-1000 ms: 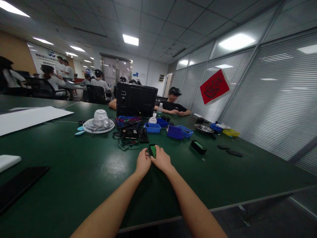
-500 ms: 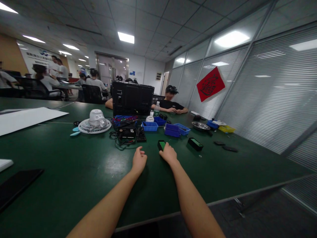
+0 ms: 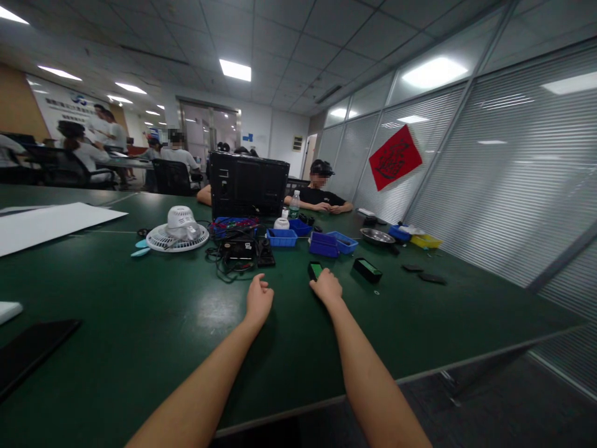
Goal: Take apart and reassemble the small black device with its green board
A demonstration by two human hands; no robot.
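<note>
Holds with the right hand (image 3: 328, 287) a small black box (image 3: 316, 269) with a green inside, low at the bench (image 3: 289, 361). Grips it at the near end from above, with the thumb toward the left side and the other fingers over the right. Cannot tell exactly how the fingertips press, nor whether the box touches the bench.

Has the left hand (image 3: 259, 302) loosely spread, with fingers a little bent and pointed to the far side, well apart from the box. Cannot tell whether this hand touches the bench.

To the right, near the right hand, a second black box (image 3: 367, 270), also with green on top, and just in front of it a small pale ring (image 3: 377, 292). Farther to the right, two flat dark pieces (image 3: 433, 278). Behind the gripped box, a dark blue bin (image 3: 323, 246). Beyond the left hand, a black device (image 3: 239, 249) among tangled cables, and to the left of these, a white fan (image 3: 181, 225). At the far side of the bench, a person (image 3: 321, 197) in a black shirt.
</note>
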